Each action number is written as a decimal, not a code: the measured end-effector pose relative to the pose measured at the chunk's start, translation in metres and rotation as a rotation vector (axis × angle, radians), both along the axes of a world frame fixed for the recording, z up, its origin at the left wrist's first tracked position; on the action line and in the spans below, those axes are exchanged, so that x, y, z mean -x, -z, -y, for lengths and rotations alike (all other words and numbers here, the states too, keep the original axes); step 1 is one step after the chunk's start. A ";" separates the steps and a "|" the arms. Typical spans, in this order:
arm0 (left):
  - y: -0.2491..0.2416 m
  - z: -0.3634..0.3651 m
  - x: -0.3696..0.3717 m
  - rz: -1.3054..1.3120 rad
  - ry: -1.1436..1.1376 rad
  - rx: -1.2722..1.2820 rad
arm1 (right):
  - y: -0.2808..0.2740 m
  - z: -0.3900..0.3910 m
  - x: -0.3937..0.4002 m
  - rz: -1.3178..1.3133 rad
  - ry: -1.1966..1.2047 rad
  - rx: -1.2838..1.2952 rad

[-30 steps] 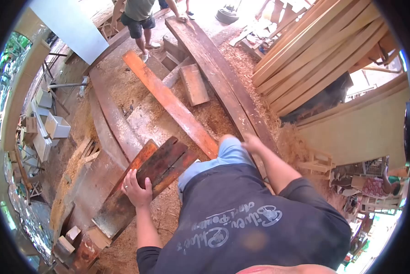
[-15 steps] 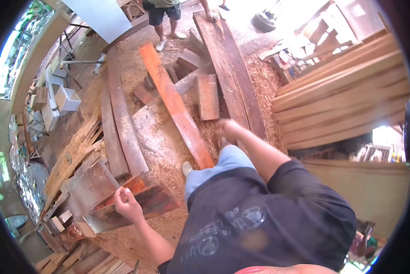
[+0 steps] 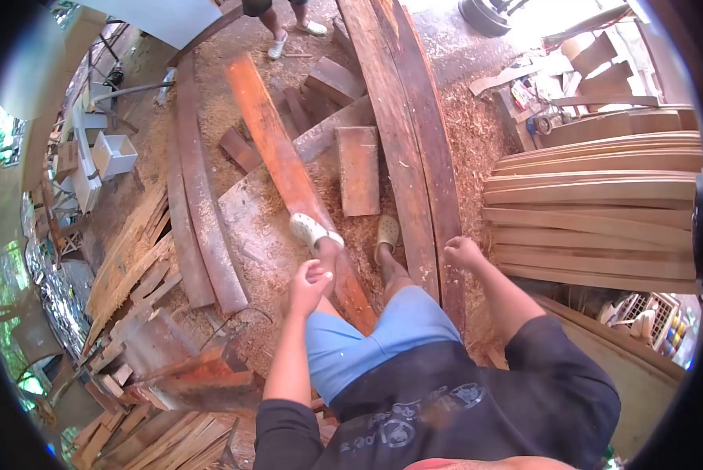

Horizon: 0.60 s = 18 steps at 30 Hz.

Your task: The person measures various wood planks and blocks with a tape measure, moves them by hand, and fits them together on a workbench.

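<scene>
My left hand (image 3: 307, 287) hangs in front of my left thigh with its fingers loosely bent and apart, holding nothing. Over the edge of the long dark planks (image 3: 414, 141) is my right hand (image 3: 462, 253), fingers curled in and no object showing in them. An orange-brown board (image 3: 269, 137) slants across the floor, and my left clog (image 3: 315, 229) is over it. My right clog (image 3: 387, 231) is between that board and the dark planks. Just ahead of it lies a short wooden block (image 3: 358, 172).
Two long weathered planks (image 3: 198, 188) lie to the left. Stacked boards (image 3: 594, 211) stand at the right. Wood offcuts (image 3: 167, 439) are heaped at the lower left. Another person's legs (image 3: 275, 27) show at the top. Sawdust (image 3: 473, 149) covers much of the ground.
My left foot has come forward over the orange-brown board. My left hand has swung inward to my thigh, and my right hand has moved outward to the right. The view has shifted.
</scene>
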<state>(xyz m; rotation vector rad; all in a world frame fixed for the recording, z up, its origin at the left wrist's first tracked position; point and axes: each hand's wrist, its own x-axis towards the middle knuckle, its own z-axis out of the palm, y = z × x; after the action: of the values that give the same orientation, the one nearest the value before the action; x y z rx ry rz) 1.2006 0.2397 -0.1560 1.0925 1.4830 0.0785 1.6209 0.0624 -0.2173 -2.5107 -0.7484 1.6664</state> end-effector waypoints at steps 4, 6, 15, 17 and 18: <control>0.142 -0.019 -0.037 0.042 -0.060 0.159 | 0.027 -0.009 0.036 -0.158 0.197 0.056; 0.209 -0.028 -0.051 0.034 -0.073 0.186 | 0.042 -0.008 0.061 -0.183 0.173 0.106; 0.460 -0.063 -0.103 -0.058 -0.127 0.170 | 0.259 -0.114 0.099 -0.253 0.140 0.197; 0.523 -0.064 -0.095 -0.107 -0.049 0.121 | 0.340 -0.124 0.106 -0.263 0.259 0.094; 0.541 -0.069 -0.097 -0.077 -0.029 0.157 | 0.378 -0.130 0.110 -0.179 0.234 0.094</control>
<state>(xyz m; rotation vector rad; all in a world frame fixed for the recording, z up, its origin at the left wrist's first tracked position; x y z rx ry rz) 1.2973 0.3090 -0.6966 0.9567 1.5468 -0.0592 1.5107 0.1920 -0.5955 -2.3546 -0.3539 1.8459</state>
